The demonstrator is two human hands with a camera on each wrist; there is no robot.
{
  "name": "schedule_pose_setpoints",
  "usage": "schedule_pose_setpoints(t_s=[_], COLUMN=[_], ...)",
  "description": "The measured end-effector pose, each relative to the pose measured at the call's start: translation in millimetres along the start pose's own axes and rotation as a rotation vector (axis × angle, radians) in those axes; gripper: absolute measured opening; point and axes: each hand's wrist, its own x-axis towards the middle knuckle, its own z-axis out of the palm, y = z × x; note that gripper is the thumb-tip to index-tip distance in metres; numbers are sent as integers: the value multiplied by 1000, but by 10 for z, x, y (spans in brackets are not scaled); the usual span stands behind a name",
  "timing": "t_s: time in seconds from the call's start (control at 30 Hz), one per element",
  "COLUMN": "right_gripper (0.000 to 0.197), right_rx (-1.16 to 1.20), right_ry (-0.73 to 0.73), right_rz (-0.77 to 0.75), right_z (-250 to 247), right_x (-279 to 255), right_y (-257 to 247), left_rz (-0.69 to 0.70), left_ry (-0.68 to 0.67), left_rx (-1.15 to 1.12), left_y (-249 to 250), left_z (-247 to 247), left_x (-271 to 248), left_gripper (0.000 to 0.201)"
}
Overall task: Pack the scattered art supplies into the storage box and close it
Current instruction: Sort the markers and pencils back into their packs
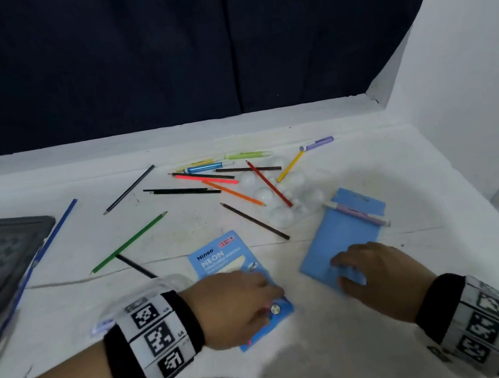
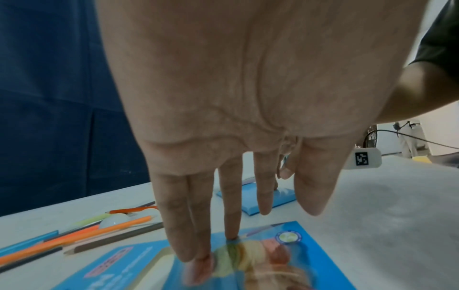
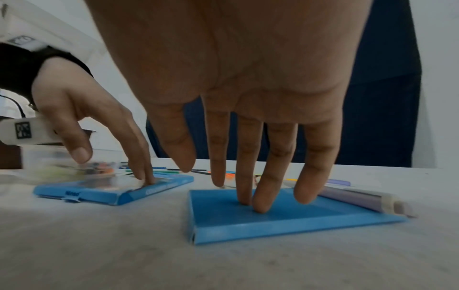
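White tabletop (image 1: 305,362): both hands press straight fingertips onto blue packets.

Two blue flat packs (image 1: 342,232), about eleven loose coloured pencils (image 1: 129,242), five marker pens (image 1: 317,143), two hands (image 1: 235,304)

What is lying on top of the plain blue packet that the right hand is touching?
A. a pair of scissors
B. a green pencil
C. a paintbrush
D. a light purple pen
D. A light purple pen lies across the far end of the plain blue packet, while the right hand presses its fingertips on the near part.
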Motion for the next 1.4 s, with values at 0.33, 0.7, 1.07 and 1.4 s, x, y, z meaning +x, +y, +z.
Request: schedule_pose_setpoints(t_s=[0.33, 0.7, 1.07, 1.4], right_gripper=[61, 37, 18, 66], right_rx=[-86, -340, -321, -189], right_ry=[-71, 62, 309, -20], right_rz=[-106, 151, -14, -366], right_z=[-40, -85, -17, -137], right_x=[-267, 358, 689, 485], right_y=[-185, -77, -222, -79], left_rz=[-100, -316, -104, -177], left_ry=[267, 167, 326, 423], left_rx=[-177, -114, -210, -383], left_y=[323, 313, 205, 273], left_z=[579, 678, 656, 644], left_x=[-470, -461, -441, -354], left_gripper=[50, 63, 41, 41])
